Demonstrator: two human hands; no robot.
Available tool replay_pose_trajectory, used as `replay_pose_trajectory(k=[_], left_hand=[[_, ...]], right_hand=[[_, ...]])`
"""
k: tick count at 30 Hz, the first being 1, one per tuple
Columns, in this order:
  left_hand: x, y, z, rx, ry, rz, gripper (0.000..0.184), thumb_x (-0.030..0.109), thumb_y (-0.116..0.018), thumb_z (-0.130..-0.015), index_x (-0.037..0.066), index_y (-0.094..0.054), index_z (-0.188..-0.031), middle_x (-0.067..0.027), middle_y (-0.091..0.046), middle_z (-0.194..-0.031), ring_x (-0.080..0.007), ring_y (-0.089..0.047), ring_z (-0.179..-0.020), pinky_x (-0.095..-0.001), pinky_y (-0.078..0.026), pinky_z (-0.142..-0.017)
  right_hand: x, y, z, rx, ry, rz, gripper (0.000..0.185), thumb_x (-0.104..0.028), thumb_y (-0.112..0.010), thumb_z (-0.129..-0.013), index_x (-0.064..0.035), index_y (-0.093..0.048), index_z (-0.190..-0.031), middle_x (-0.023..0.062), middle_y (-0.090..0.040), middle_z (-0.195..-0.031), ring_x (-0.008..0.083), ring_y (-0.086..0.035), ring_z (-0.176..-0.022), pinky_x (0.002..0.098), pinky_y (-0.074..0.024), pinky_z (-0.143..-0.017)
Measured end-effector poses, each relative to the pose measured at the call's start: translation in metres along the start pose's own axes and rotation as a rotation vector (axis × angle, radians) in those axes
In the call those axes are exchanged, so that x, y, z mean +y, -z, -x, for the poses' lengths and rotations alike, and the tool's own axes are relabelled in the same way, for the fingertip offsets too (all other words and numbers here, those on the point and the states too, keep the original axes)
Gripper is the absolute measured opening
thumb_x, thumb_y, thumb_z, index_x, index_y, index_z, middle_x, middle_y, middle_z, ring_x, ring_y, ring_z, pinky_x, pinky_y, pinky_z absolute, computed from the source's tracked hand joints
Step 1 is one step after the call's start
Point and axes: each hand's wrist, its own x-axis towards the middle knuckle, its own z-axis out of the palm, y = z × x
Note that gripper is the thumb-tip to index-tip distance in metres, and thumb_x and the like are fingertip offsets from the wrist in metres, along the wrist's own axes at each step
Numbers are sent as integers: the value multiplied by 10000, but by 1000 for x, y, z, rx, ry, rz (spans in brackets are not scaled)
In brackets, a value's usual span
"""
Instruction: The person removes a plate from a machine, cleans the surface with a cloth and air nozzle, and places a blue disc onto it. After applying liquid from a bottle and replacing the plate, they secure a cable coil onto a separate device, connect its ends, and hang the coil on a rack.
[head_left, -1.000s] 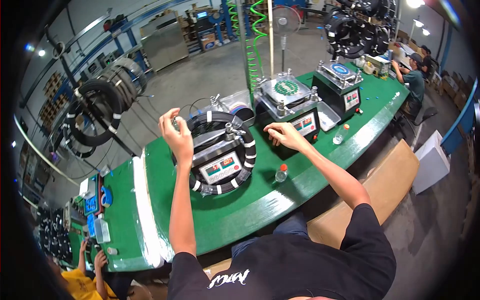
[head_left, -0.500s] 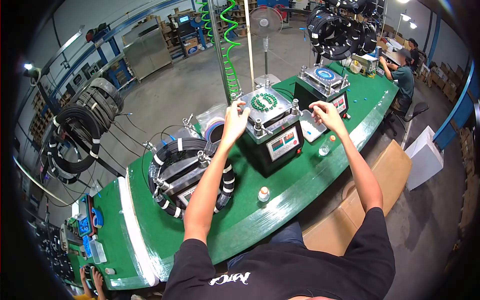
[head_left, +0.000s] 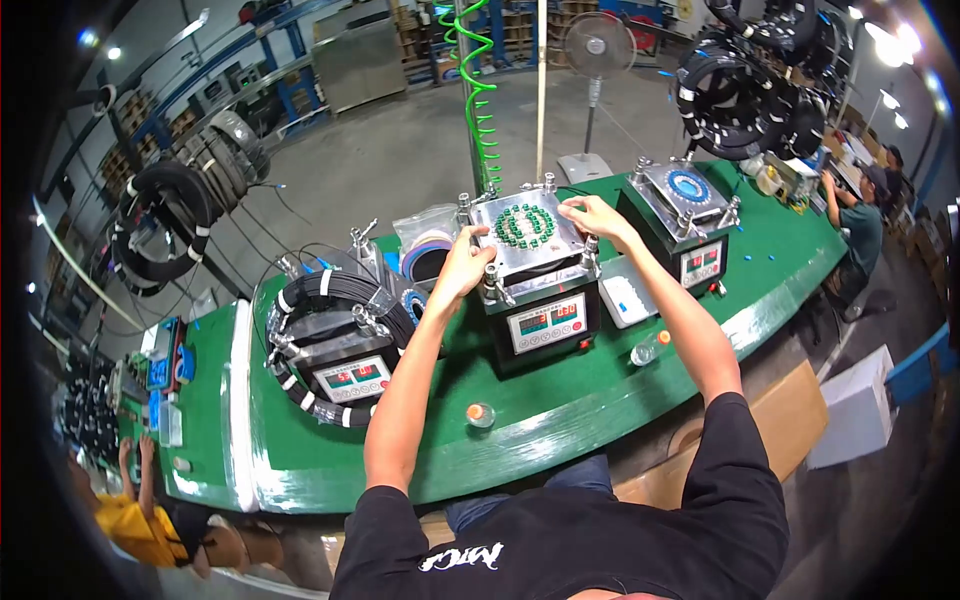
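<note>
In front of me is a black machine (head_left: 545,335) with a digital panel and a metal plate (head_left: 508,262) on top. Small green pieces (head_left: 525,226) stand on the plate in a ring, with more inside it. My left hand (head_left: 466,264) has its fingers curled at the plate's left edge. At the opposite edge, near the back right corner, my right hand (head_left: 598,219) pinches the plate with thumb and fingers. Some fingertips are hidden at the edges. Metal posts (head_left: 497,283) with clamps rise at the machine's corners.
To the right stands a similar machine (head_left: 690,215) with a blue ring. A white tray (head_left: 628,297) and small bottles (head_left: 481,415) lie nearby. At left, a black cable coil (head_left: 300,385) surrounds another machine. A person in yellow (head_left: 140,525) and another person (head_left: 862,235) sit farther off.
My right hand has moved left from the air beside the machine to the plate's right edge. My left hand stays by the left edge, slightly lower. The view has turned.
</note>
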Motion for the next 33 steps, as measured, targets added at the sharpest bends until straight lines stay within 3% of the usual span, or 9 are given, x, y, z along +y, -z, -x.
replay_pose_trajectory(k=[8,12,15,19,23,27,30,31,33], left_hand=[[30,-3,15,-16,61,171,463,154,-769,-898,107,-619,-1334,19,-613,-902,-63,-560,-819,-238,-397,-683],[62,-12,28,15,78,120,597,269,-832,-862,117,-575,-1378,-18,-611,-1004,-91,-560,-891,-270,-383,-724],[60,-14,30,-4,-4,8,681,291,-844,-854,111,-531,-1431,-54,-588,-1024,-129,-523,-897,-292,-396,-756],[81,-14,35,-71,138,-458,681,348,-824,-868,86,-540,-1428,-139,-603,-1110,-214,-569,-994,-344,-451,-902],[39,-17,16,381,-641,-989,545,229,-752,-893,18,-586,-1367,-248,-697,-1075,-438,-675,-1023,-518,-515,-869],[69,-29,25,241,-322,-902,399,54,-613,-904,26,-604,-1301,-300,-678,-894,-506,-655,-923,-573,-526,-797],[62,-18,19,318,-381,-923,327,71,-623,-920,6,-621,-1241,-307,-679,-881,-504,-663,-884,-580,-521,-780],[65,-16,14,350,-335,-819,236,151,-659,-955,-68,-657,-1041,-322,-675,-891,-511,-664,-891,-533,-521,-758],[33,12,-11,362,-453,-684,337,244,-676,-981,-85,-635,-919,-225,-667,-747,-313,-652,-686,-456,-499,-652]], right_hand=[[8,-5,-16,-11,-1,-225,401,-291,-706,-957,65,-705,-1144,62,-703,-823,113,-610,-709,305,-471,-643],[-5,11,-11,-155,-88,-597,284,-209,-663,-964,-82,-605,-717,-32,-500,-567,66,-375,-419,260,-258,-396],[-17,13,-1,-173,-113,-869,337,-179,-640,-965,-109,-528,-656,-18,-486,-548,72,-385,-401,245,-260,-373],[-42,3,-7,-198,-54,-998,267,-153,-616,-970,-45,-578,-728,38,-542,-571,84,-435,-421,237,-319,-370],[-82,-19,-14,-136,9,-895,223,-140,-578,-966,52,-642,-871,154,-681,-684,141,-592,-462,262,-491,-401],[-95,-36,-13,-90,22,-892,264,-218,-573,-1034,27,-502,-1102,151,-689,-692,154,-617,-481,279,-502,-415],[-86,-26,3,-46,129,-770,244,-208,-576,-1036,-21,-489,-1166,120,-688,-684,147,-624,-501,283,-477,-425],[-86,-18,11,8,119,-617,203,-190,-587,-1029,-49,-530,-1164,87,-681,-668,136,-615,-509,301,-463,-459],[-61,-22,6,121,224,-505,191,-182,-593,-1021,-39,-555,-1143,69,-671,-657,128,-611,-514,313,-470,-488]])
